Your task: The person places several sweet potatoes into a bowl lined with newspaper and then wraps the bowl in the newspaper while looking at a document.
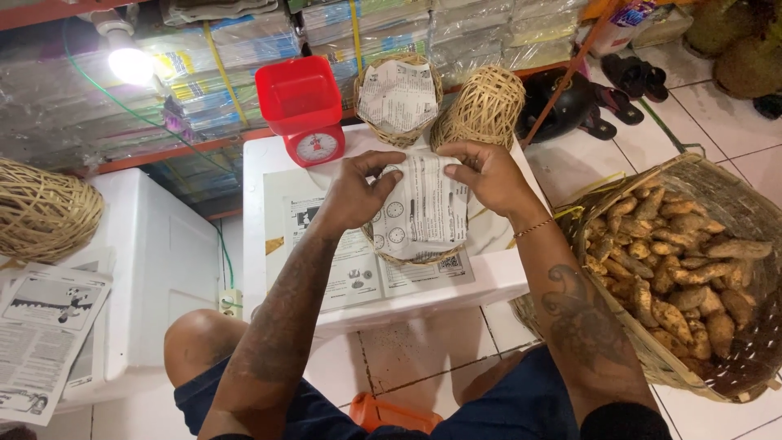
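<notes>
The person's left hand (354, 194) and right hand (489, 173) are pinching a thin, floppy printed newspaper sheet (425, 208) by its top corners over a small round woven basket (411, 254) near the white surface's (497, 273) front edge; it looks light and easily torn.

Your arms are bare and both tattooed, with a swirl on the right forearm. Your right hand (491, 173) wears 1 thin beaded bracelet. You wear dark blue shorts.
</notes>
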